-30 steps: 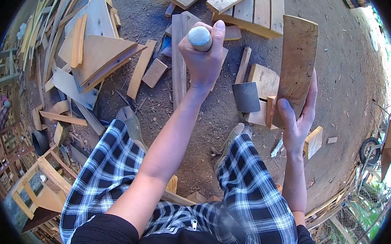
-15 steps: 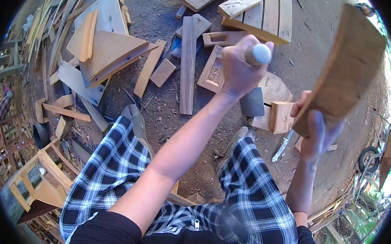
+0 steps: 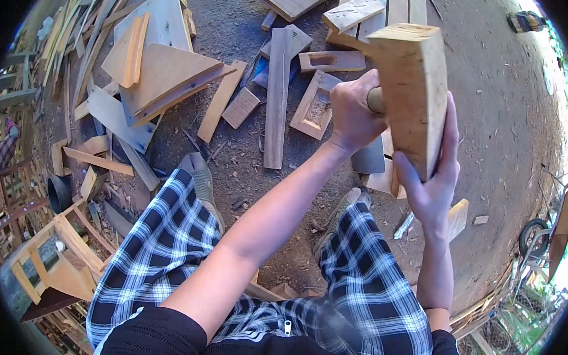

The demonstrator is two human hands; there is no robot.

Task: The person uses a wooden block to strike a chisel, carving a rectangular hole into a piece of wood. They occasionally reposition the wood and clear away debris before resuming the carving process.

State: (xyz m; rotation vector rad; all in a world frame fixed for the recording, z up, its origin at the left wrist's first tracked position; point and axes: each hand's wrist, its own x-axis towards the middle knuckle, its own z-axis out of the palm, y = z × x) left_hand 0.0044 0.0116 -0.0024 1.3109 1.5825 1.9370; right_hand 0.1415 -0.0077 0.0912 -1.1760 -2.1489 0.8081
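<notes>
Your left hand wraps a tool handle, a grey metal blade just below the fist; your right hand clasps the near end of a wooden block above the dirt floor. Judged risk: one-ended support could let the block twist, exposing your right hand to a glancing blade.

No readable text, label, brand, number or sign anywhere.
</notes>
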